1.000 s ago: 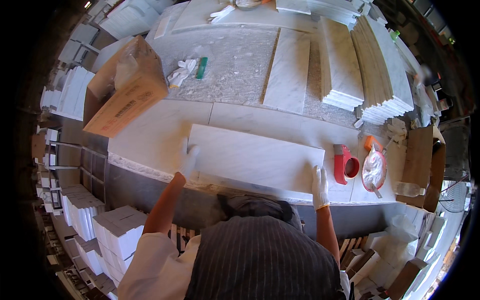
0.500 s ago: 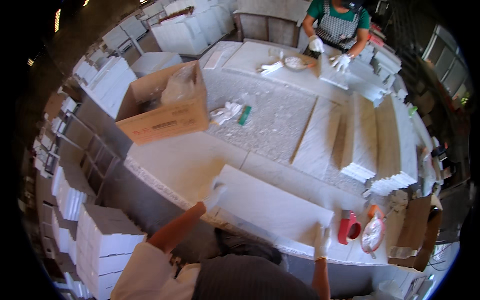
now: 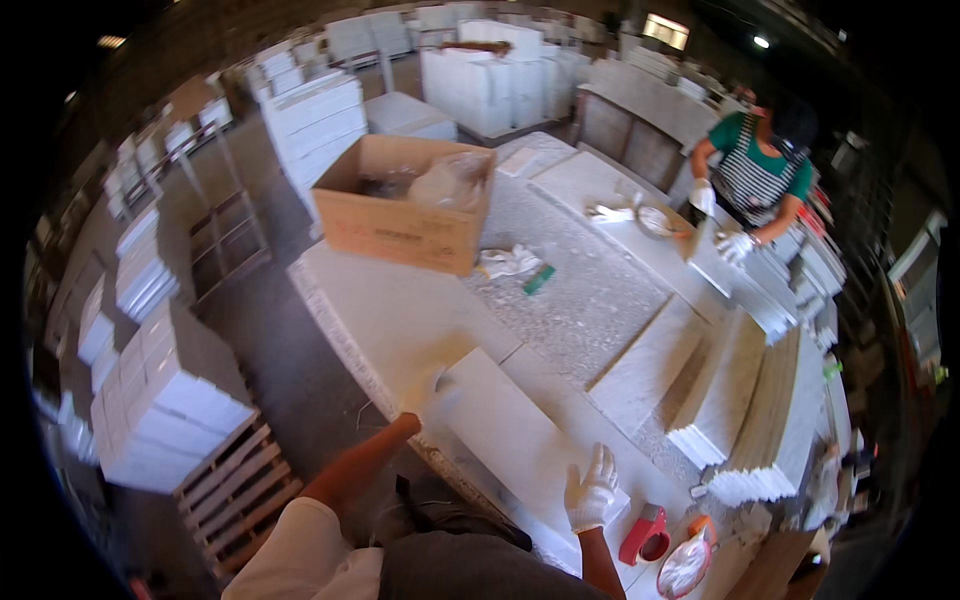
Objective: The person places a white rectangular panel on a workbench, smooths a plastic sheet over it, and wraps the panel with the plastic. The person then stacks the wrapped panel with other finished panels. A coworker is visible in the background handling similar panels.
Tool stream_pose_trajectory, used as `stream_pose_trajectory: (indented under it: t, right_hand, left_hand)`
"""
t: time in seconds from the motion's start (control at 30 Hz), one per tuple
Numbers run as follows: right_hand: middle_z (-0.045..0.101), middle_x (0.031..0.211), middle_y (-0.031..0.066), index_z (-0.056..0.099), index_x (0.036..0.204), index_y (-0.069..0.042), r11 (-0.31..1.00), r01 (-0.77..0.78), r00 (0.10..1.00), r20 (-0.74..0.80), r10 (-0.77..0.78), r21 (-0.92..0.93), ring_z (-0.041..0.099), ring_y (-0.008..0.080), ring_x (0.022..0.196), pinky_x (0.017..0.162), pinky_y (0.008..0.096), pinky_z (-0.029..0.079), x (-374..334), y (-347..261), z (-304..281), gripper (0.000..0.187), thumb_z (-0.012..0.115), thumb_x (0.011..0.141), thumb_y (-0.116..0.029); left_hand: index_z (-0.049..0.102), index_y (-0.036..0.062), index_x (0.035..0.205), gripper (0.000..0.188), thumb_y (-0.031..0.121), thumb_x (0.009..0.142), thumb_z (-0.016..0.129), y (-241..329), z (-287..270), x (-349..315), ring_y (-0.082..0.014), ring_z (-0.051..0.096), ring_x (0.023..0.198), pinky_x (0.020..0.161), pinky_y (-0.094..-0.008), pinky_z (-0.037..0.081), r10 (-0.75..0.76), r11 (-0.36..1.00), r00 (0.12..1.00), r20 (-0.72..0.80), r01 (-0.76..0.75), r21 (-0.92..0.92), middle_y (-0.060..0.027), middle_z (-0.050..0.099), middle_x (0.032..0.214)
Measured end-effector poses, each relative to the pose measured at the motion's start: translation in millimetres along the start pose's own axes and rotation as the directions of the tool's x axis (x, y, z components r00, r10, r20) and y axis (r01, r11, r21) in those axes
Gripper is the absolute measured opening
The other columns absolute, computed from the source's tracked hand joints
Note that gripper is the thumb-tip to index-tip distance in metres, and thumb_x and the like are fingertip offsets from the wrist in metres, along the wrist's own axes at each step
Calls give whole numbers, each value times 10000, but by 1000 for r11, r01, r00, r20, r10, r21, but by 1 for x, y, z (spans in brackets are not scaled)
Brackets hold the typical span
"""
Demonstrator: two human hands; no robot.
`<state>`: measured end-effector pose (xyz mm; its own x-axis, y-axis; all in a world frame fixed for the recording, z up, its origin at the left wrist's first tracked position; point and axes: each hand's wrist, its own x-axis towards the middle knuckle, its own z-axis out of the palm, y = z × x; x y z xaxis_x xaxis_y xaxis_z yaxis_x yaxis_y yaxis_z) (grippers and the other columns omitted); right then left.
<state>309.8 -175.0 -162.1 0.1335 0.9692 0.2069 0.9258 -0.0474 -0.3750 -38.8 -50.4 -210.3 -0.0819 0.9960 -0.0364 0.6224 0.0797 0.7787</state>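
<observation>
A long pale stone slab (image 3: 510,420) lies on the near part of the worktable. My left hand (image 3: 428,394), in a white glove and smeared by motion, is at the slab's far left end; its fingers cannot be made out. Over the slab's near right end, my right hand (image 3: 592,492) is open in a white knitted glove, fingers stretched out and thumb apart, holding nothing. Whether its palm touches the stone I cannot tell. Beside it stands a red tape dispenser (image 3: 643,537), then a reddish bowl (image 3: 686,567) with white stuff inside.
A cardboard box (image 3: 400,230) with clear plastic stands at the table's far left. White gloves (image 3: 510,262) and a green block (image 3: 539,279) lie mid-table. Stacked slabs (image 3: 715,390) stand right. Across the table, a gloved co-worker (image 3: 757,175) handles slabs. A pallet of white blocks (image 3: 165,400) stands left.
My view has turned, showing more of the left and back. My right hand has gone from the slab's right end edge to over its top, fingers now spread. My left hand stays by the left end.
</observation>
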Motion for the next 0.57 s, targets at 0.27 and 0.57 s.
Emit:
stream_pose_trajectory:
  t: [0.27, 0.57]
  right_hand:
    - [525, 1323, 228, 563, 1292, -30, 965, 262, 965, -27, -261, 30, 467, 446, 1233, 1052, 544, 364, -18, 27, 35, 444, 535, 938, -297]
    - [532, 1361, 190, 571, 1307, -37, 821, 543, 835, -16, -549, 173, 475, 429, 1243, 1059, 557, 361, -13, 18, 14, 426, 519, 976, -299]
  left_hand:
    - [582, 93, 1263, 445, 343, 895, 590, 28, -25, -173, -349, 528, 1194, 1004, -413, 423, -195, 977, 966, -170, 206, 51, -145, 602, 1258]
    - [710, 91, 1113, 276, 255, 905, 632, 1, -63, -427, -257, 645, 1085, 973, -330, 484, -628, 623, 480, -612, 782, -26, -142, 689, 1150]
